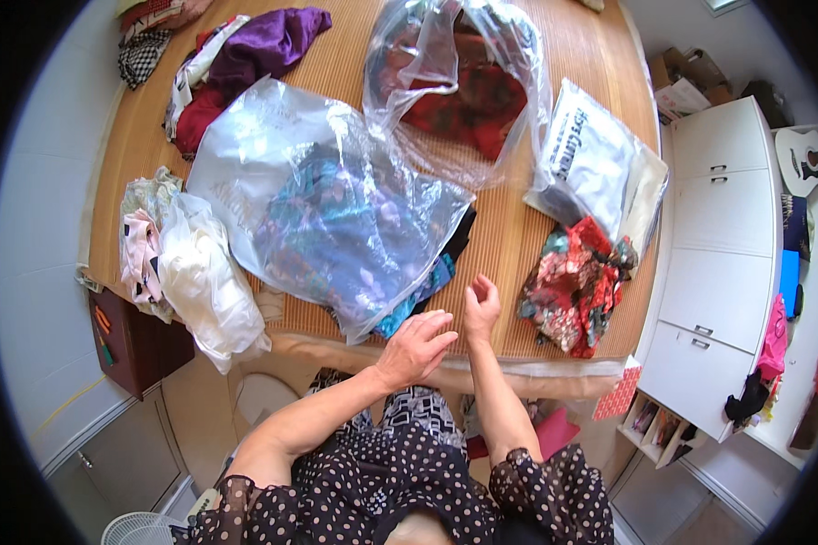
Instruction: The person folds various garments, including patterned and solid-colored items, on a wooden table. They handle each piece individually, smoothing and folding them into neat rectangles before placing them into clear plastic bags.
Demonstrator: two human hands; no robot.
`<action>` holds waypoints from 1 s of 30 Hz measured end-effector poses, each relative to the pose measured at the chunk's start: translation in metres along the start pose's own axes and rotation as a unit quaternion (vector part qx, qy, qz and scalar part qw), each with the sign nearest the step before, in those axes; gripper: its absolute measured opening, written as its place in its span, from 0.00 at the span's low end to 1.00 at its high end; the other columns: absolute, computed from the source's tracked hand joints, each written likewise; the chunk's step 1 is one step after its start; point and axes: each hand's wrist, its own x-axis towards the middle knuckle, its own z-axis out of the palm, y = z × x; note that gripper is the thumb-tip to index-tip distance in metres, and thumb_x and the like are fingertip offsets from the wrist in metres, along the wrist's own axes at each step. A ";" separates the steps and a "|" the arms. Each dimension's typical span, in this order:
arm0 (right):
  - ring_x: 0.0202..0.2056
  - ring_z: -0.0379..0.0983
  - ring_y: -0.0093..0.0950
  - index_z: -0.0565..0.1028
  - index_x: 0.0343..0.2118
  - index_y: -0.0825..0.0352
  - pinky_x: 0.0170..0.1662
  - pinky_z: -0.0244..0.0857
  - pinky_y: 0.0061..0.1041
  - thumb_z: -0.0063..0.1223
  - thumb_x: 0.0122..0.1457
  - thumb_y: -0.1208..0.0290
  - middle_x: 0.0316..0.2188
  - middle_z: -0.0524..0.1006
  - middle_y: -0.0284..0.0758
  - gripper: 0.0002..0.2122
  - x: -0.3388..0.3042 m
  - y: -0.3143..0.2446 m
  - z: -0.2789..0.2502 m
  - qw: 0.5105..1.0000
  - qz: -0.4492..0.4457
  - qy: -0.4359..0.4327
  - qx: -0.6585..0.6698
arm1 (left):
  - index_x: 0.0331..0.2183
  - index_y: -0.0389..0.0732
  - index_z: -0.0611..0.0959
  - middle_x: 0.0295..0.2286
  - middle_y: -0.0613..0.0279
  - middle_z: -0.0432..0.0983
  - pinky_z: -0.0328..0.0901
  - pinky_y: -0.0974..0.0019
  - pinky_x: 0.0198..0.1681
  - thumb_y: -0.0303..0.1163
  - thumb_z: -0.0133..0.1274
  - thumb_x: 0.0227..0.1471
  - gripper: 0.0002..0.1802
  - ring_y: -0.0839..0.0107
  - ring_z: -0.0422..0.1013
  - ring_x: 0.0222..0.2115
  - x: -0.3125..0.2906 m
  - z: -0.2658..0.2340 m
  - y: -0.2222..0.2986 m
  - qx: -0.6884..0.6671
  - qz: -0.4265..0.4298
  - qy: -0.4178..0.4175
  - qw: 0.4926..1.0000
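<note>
Lettering [570, 145] marks the white packet [600, 173] and, faintly, the frosted bag [323, 213].

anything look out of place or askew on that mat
Slightly: the white plastic bag sags over the near-left edge of the mat, and teal fabric sticks out past the large clear bag's near-right edge. I see no obvious spill or damage.

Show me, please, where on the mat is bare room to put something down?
Bare mat lies between the large clear bag and red floral cloth, with the right hand at its near end. Another patch lies beyond the flat white package, right of the upper bag. The left side is crowded with the white bag and pink cloth.
</note>
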 end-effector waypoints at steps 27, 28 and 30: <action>0.13 0.55 0.16 0.67 0.33 0.63 0.21 0.60 0.21 0.46 0.59 0.72 0.14 0.63 0.25 0.03 0.148 -0.162 -0.062 0.851 0.081 -0.138 0.501 | 0.48 0.45 0.72 0.51 0.47 0.60 0.45 0.47 0.58 0.34 0.57 0.39 0.29 0.48 0.51 0.55 -0.046 -0.056 -0.107 0.298 -0.170 -0.045 0.938; 0.13 0.54 0.15 0.67 0.33 0.63 0.21 0.58 0.20 0.46 0.59 0.72 0.14 0.61 0.24 0.03 0.139 -0.170 -0.065 0.849 0.071 -0.157 0.499 | 0.48 0.42 0.71 0.51 0.46 0.60 0.47 0.50 0.58 0.34 0.58 0.38 0.31 0.47 0.52 0.54 -0.064 -0.039 -0.101 0.250 -0.169 -0.029 0.953; 0.12 0.51 0.15 0.68 0.34 0.63 0.21 0.55 0.20 0.45 0.59 0.72 0.13 0.59 0.23 0.02 0.124 -0.177 -0.074 0.848 0.052 -0.191 0.492 | 0.49 0.41 0.69 0.50 0.45 0.61 0.54 0.53 0.55 0.33 0.56 0.40 0.31 0.48 0.57 0.51 -0.078 -0.016 -0.069 0.133 -0.165 -0.048 0.976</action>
